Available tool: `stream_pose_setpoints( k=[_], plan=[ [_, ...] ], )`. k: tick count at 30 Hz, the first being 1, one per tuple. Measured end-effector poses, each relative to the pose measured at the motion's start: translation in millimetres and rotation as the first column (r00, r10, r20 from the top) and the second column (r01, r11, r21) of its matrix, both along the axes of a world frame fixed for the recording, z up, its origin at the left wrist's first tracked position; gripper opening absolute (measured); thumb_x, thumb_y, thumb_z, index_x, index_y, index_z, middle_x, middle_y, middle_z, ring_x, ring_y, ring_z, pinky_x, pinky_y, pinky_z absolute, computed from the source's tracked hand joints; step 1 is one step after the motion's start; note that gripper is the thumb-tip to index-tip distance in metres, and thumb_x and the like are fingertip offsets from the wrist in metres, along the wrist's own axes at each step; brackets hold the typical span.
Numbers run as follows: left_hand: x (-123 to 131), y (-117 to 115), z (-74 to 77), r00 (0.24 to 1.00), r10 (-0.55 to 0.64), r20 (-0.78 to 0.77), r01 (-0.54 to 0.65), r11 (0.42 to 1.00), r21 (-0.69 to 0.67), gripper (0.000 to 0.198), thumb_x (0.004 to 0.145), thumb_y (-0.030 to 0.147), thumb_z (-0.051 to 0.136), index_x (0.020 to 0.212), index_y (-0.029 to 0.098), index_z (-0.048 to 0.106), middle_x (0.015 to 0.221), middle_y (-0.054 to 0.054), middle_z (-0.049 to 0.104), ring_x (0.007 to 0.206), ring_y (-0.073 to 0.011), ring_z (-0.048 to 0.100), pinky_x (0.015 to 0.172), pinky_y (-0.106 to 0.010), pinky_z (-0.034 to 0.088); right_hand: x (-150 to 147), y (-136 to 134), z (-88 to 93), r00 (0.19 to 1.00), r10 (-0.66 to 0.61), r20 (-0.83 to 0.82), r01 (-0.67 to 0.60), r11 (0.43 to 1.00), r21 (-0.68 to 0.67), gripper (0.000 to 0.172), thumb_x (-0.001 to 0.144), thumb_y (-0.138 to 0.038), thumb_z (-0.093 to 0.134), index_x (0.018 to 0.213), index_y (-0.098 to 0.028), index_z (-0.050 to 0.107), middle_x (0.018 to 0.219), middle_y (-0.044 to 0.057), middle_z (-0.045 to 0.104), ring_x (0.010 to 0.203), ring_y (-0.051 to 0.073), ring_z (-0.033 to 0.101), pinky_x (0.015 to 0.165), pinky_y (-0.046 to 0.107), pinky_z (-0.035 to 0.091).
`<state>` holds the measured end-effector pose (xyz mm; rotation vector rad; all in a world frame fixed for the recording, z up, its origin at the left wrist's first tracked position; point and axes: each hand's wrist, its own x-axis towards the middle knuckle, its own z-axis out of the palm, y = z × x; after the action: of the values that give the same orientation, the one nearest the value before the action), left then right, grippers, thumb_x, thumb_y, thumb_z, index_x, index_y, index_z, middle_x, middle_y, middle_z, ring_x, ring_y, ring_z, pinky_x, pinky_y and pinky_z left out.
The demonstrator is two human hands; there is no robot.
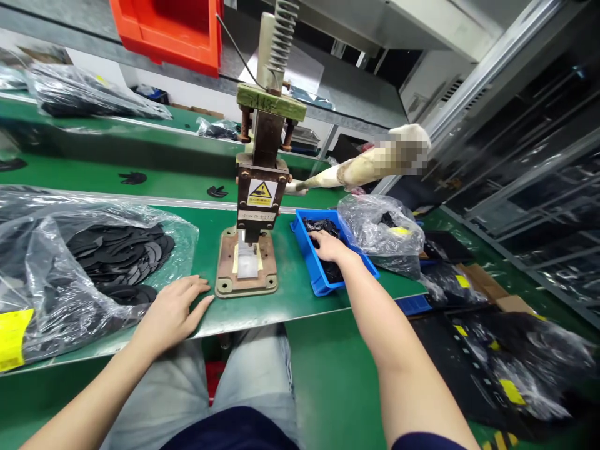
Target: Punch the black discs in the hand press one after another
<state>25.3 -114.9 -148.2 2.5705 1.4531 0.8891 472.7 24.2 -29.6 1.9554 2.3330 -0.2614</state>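
My left hand (175,309) lies on the green tabletop near its front edge, fingers stretched out and holding nothing. Beside it, a clear plastic bag (42,269) lies open over many flat, curved black plastic parts (124,247). My right hand (330,247) reaches into a blue plastic bin (323,284), its fingers apart against small black parts (334,272); the fingertips are partly hidden. Between the hands stands a hand-operated press (262,194) with a warning label. A small metal block (247,262) sits on its base under the ram.
The press's long wrapped lever (356,169) sticks out to the right above the bin. Another bag of parts (384,231) stands behind the bin. Loose black pieces (134,178) lie on the green strip behind. An orange-red bin (169,31) is on the shelf above.
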Motion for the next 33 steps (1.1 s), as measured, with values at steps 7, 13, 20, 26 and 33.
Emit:
stream_pose_setpoints(
  k=[7,13,20,26,33],
  plan=[
    [1.9,-2.2,4.0,1.0,0.009,0.014,-0.009,1.0,-0.004,0.027,0.1,0.043,0.06,0.115,0.022,0.069,0.122,-0.012,0.074,0.121,-0.0323,0.067,0.107,-0.051,0.052,-3.0,2.2,4.0,1.0,0.006,0.012,-0.005,0.997,-0.077,0.041,0.098,-0.046,0.064,0.129,-0.019,0.062,0.131,0.009,0.066,0.116,0.021,0.066,0.1,0.045,0.06],
    [2.0,-2.1,6.9,1.0,0.005,0.029,-0.005,1.0,-0.019,0.028,0.1,0.044,0.06,0.113,0.021,0.071,0.121,-0.011,0.075,0.121,-0.0326,0.068,0.108,-0.051,0.052,18.2,-21.0,10.3,0.995,-0.089,-0.045,0.092,0.993,0.069,0.042,0.099,-0.047,0.062,0.13,-0.02,0.062,0.128,0.009,0.067,0.113,0.02,0.067,0.101,0.046,0.059],
    [0.6,-2.3,5.3,1.0,-0.014,0.007,0.014,1.0,-0.024,0.028,0.101,0.044,0.059,0.113,0.021,0.07,0.122,-0.011,0.075,0.123,-0.0323,0.067,0.11,-0.051,0.05,35.5,-50.7,10.4,0.968,-0.167,-0.19,0.208,0.953,0.219,0.043,0.101,-0.043,0.057,0.138,-0.02,0.056,0.122,0.009,0.072,0.111,0.022,0.071,0.103,0.048,0.058],
    [0.2,-3.4,5.3,1.0,-0.004,0.002,0.004,0.999,-0.032,0.029,0.101,0.044,0.059,0.115,0.022,0.07,0.123,-0.011,0.075,0.124,-0.033,0.066,0.109,-0.051,0.05,35.9,-67.7,1.5,0.945,-0.108,-0.31,0.202,0.936,0.29,0.033,0.098,-0.025,0.052,0.131,-0.025,0.056,0.118,0.009,0.077,0.112,0.022,0.074,0.099,0.04,0.058],
    [-0.6,-3.1,1.7,1.0,-0.002,0.011,0.002,1.0,-0.022,0.029,0.1,0.044,0.061,0.115,0.023,0.071,0.123,-0.011,0.075,0.122,-0.033,0.068,0.109,-0.051,0.051,26.9,-82.0,11.5,0.914,0.076,-0.399,0.116,0.893,0.436,0.018,0.096,-0.029,0.058,0.108,-0.025,0.071,0.117,0.007,0.076,0.111,0.022,0.071,0.106,0.045,0.058]
  ],
)
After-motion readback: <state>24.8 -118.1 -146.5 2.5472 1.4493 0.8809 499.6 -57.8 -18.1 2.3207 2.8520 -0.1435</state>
